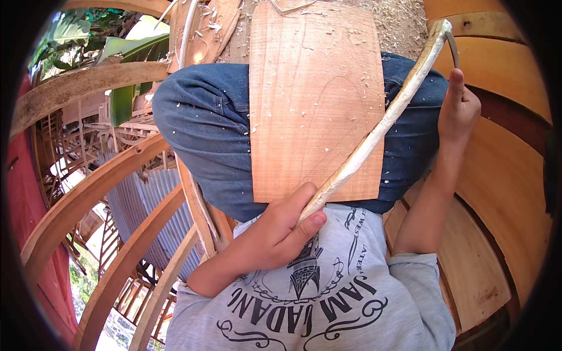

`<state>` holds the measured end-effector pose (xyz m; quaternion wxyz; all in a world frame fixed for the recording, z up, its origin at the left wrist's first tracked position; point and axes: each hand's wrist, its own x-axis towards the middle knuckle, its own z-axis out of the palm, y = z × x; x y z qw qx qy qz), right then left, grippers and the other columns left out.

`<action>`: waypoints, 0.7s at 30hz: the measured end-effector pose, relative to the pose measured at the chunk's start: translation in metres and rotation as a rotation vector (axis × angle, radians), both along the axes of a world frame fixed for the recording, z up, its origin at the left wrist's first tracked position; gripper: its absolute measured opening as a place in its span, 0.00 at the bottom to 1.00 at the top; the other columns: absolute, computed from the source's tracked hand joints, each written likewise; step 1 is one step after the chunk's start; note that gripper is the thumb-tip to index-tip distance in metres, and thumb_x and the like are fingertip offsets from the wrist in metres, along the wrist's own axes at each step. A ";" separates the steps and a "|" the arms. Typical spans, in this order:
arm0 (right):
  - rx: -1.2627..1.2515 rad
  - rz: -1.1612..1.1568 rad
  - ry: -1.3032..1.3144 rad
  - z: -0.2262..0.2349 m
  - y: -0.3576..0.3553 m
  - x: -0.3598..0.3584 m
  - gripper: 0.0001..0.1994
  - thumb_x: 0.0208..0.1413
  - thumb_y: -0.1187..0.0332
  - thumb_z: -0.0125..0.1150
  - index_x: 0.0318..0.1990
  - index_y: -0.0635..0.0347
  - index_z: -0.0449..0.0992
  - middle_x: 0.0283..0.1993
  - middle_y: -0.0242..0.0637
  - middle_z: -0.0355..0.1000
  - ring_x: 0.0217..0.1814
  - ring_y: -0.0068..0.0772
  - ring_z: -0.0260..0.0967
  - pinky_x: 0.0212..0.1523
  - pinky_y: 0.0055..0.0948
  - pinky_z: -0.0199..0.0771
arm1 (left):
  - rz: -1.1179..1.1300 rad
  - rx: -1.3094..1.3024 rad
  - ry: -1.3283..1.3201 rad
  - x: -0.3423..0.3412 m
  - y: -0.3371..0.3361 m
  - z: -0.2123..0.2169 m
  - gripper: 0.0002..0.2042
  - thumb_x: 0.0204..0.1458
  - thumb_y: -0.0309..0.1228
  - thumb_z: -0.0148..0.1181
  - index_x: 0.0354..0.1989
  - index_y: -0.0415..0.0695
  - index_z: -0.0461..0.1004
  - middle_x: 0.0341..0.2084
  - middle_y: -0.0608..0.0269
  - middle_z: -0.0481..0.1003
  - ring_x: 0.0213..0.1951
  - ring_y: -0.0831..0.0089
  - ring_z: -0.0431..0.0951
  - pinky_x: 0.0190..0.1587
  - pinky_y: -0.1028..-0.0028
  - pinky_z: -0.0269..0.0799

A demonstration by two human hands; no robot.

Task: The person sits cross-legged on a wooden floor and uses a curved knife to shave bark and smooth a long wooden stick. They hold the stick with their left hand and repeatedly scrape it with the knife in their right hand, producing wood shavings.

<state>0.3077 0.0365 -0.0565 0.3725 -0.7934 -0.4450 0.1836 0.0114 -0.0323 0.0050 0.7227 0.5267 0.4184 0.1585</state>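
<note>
My left hand is closed around the lower end of a long, slightly curved stick, whitish on one face and brown along the edge. The stick slants up to the right across a flat wooden board on my lap. Near the stick's far end, my right hand is closed, thumb pointing up. A thin, curved greyish piece, perhaps a blade, runs from the stick's tip down to that thumb. Whatever lies inside the right fingers is hidden.
Wood shavings lie at the far side and dot my jeans. Curved wooden ribs stand to the left, with corrugated metal sheeting beyond. Overlapping planks form a wall close to my right arm.
</note>
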 end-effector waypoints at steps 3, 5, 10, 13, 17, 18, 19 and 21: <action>-0.001 0.152 0.022 0.018 -0.015 -0.019 0.35 0.52 0.39 0.54 0.14 0.65 0.56 0.12 0.27 0.45 0.19 0.19 0.43 0.18 0.27 0.45 | 0.081 -0.121 0.006 0.002 0.007 0.007 0.17 0.61 0.45 0.41 0.32 0.41 0.60 0.18 0.73 0.58 0.19 0.86 0.54 0.21 0.84 0.51; -0.016 0.348 -0.031 0.017 -0.033 -0.051 0.33 0.44 0.39 0.61 0.14 0.64 0.61 0.10 0.33 0.49 0.14 0.24 0.46 0.15 0.28 0.50 | 0.155 -0.169 0.022 0.000 0.013 0.006 0.18 0.61 0.46 0.40 0.32 0.41 0.60 0.17 0.73 0.57 0.19 0.87 0.54 0.20 0.84 0.49; -0.066 0.497 -0.113 0.013 -0.047 -0.094 0.35 0.28 0.32 0.64 0.11 0.60 0.61 0.09 0.37 0.54 0.10 0.38 0.58 0.13 0.30 0.58 | 0.121 -0.026 0.147 0.004 0.018 0.008 0.17 0.61 0.44 0.41 0.32 0.40 0.61 0.17 0.72 0.59 0.19 0.84 0.56 0.22 0.82 0.51; -0.023 0.435 -0.161 0.006 -0.039 -0.083 0.37 0.23 0.29 0.63 0.11 0.59 0.60 0.08 0.34 0.54 0.10 0.36 0.55 0.12 0.29 0.57 | 0.023 0.040 0.219 0.005 0.020 0.017 0.13 0.61 0.36 0.42 0.40 0.36 0.60 0.18 0.61 0.63 0.19 0.73 0.64 0.24 0.74 0.59; 0.046 0.354 -0.257 -0.004 -0.025 -0.064 0.38 0.22 0.28 0.63 0.10 0.58 0.58 0.08 0.33 0.52 0.09 0.35 0.51 0.12 0.28 0.54 | -0.035 0.042 0.224 0.007 0.016 0.016 0.10 0.60 0.30 0.44 0.42 0.36 0.58 0.15 0.54 0.64 0.17 0.64 0.68 0.22 0.69 0.60; 0.051 0.353 -0.294 -0.006 -0.024 -0.062 0.38 0.22 0.28 0.63 0.10 0.58 0.58 0.08 0.34 0.52 0.09 0.35 0.51 0.12 0.28 0.53 | -0.021 0.047 0.224 0.008 0.016 0.016 0.09 0.60 0.30 0.44 0.41 0.36 0.58 0.15 0.54 0.64 0.17 0.63 0.68 0.22 0.69 0.60; 0.056 0.351 -0.330 -0.008 -0.021 -0.061 0.38 0.21 0.27 0.62 0.10 0.58 0.58 0.08 0.34 0.51 0.09 0.34 0.50 0.12 0.28 0.53 | -0.007 0.052 0.224 0.009 0.016 0.016 0.09 0.60 0.30 0.45 0.41 0.36 0.58 0.15 0.53 0.64 0.16 0.62 0.68 0.21 0.68 0.60; 0.097 0.340 -0.339 -0.010 -0.017 -0.059 0.39 0.20 0.26 0.61 0.10 0.58 0.56 0.08 0.33 0.50 0.09 0.33 0.48 0.12 0.28 0.51 | 0.004 0.056 0.225 0.009 0.016 0.016 0.09 0.60 0.30 0.45 0.40 0.36 0.58 0.14 0.53 0.64 0.16 0.61 0.67 0.21 0.68 0.60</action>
